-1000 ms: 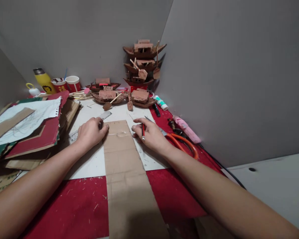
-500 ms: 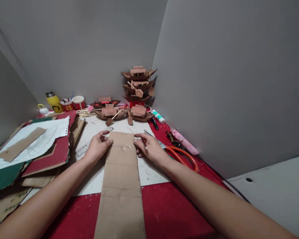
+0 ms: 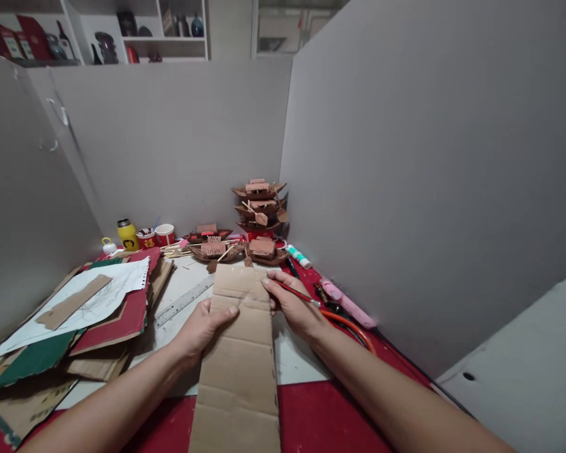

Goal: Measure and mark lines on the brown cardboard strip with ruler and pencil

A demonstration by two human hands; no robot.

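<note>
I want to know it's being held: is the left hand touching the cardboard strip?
Touching. The head view shows the left hand with its thumb over the cardboard strip.

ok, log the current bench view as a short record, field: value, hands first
left hand: the left hand holds the cardboard strip, thumb on top
right hand: the right hand grips the strip's right edge near its far end, with a pencil also in hand
strip: creased crosswise, between the forearms
left side: ruler; cardboard pile with a scribbled sheet on it
back: model boats, some stacked; yellow bottle; white-rimmed cup
</note>
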